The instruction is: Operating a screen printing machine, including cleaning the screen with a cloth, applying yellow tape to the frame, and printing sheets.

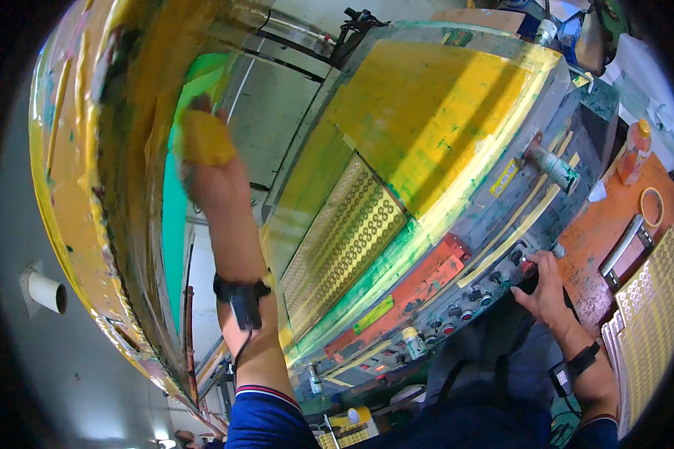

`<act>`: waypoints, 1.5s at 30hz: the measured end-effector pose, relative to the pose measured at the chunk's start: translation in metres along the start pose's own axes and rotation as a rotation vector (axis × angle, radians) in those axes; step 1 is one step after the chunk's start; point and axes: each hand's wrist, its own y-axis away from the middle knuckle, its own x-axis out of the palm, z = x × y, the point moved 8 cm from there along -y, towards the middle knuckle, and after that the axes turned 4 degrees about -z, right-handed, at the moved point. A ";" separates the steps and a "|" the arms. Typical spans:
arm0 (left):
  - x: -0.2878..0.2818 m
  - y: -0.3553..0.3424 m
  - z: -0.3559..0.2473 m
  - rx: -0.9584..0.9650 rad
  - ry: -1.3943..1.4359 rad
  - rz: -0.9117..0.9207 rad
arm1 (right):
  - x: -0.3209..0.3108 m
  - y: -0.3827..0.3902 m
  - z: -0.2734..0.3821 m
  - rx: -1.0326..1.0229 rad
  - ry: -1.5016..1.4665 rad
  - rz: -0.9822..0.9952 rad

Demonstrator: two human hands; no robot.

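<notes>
My left hand reaches up along the underside of the raised screen frame, beside a bright green strip. It is smeared by motion and closed on a yellow pad, whose exact kind I cannot make out. To the right, my right hand is at the front control panel, thumb and fingers apart, with its fingertips at a red button. Between the hands lies the printing table, yellow and stained green. A sheet patterned with rows of small rings rests on it.
Several knobs and buttons line the panel's edge. On an orange-brown side table are a bottle of orange liquid, a tape roll, a metal-edged tool and a stack of patterned sheets. Metal posts jut from the table's edge.
</notes>
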 end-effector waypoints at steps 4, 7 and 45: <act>0.038 0.063 -0.062 0.103 0.266 0.106 | 0.001 -0.001 0.000 -0.037 0.026 0.001; 0.041 0.098 -0.036 0.048 0.078 0.224 | 0.001 -0.004 0.004 -0.039 0.054 -0.003; -0.125 -0.169 0.232 -0.148 -1.526 0.270 | -0.007 -0.020 -0.004 -0.015 -0.116 0.120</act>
